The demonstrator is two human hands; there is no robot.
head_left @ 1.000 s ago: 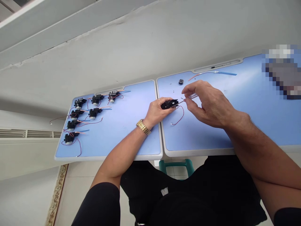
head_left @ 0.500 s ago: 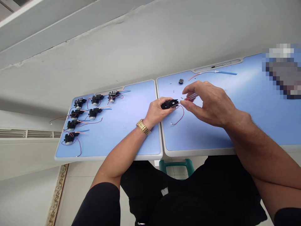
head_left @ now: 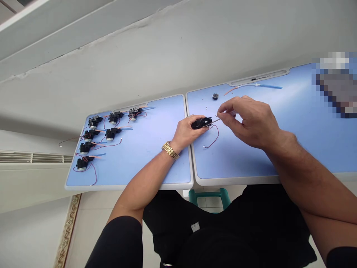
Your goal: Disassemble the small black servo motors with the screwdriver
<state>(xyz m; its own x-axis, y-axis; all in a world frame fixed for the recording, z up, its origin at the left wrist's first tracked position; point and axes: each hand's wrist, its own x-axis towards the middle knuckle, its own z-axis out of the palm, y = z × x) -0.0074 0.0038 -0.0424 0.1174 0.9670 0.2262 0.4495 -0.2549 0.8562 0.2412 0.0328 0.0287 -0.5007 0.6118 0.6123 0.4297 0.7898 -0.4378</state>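
Squeezing the black part point(head_left: 201, 123) in our left grip point(head_left: 184, 131), we pinch the thin tool point(head_left: 214, 121) in our right grip point(head_left: 252, 122).

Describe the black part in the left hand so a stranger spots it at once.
Start at the right blue tabletop; near its left edge is the left hand. That hand grips the black part. Unlike the seven assemblies on the left tabletop, it is held.
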